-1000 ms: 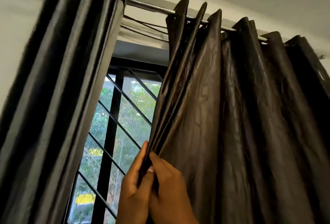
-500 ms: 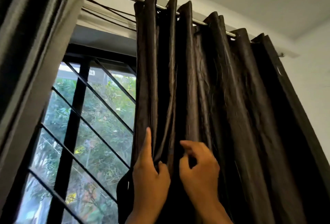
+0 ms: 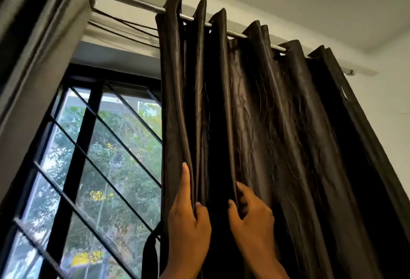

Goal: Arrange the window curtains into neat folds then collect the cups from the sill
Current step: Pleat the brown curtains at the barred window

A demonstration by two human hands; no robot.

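Folding stage, partway, by my read. My left hand (image 3: 188,216) pinches the two leading pleats of the dark right curtain (image 3: 255,112); my right hand (image 3: 251,212) grips the third pleat. Pleats further right on the rod (image 3: 137,4) hang loose and unevenly spaced. Sill and cups out of view; collection not started.

Left hand (image 3: 188,218): raised before me, forefinger straight up, thumb and fingers pinching a fold.
Right hand (image 3: 251,212): raised just beside it, fingers curled, gripping the next fold.
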